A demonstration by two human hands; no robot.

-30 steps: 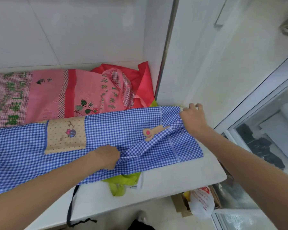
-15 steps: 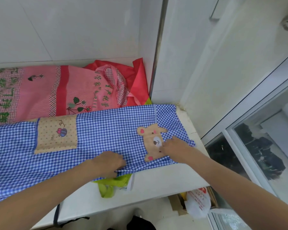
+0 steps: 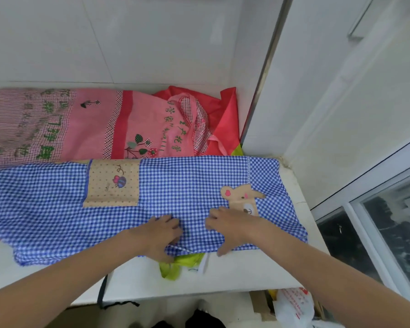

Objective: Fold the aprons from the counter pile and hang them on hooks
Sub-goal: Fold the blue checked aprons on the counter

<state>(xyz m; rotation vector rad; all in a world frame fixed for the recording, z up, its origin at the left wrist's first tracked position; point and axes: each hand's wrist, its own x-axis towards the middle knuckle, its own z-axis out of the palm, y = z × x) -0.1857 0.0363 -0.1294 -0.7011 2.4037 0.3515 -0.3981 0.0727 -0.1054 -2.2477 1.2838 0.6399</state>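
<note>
On counter (image 3: pixel 246 275), both hands' grips wide, flat upon blue checked apron (image 3: pixel 175 185).

The apron (image 3: pixel 175 185) under the fingers (image 3: pixel 213 217) is blue-and-white gingham with tan patches. Beyond the fingertips lies a pink apron (image 3: pixel 90 124) with green lettering.

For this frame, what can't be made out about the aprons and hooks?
- Hooks: none in the head view.
- Blue checked apron: left end cut off by the frame edge.
- Green fabric: mostly hidden under the blue apron.
- Red fabric: covered by the pink apron.
- Pink apron's left lettering: blurred.
</note>
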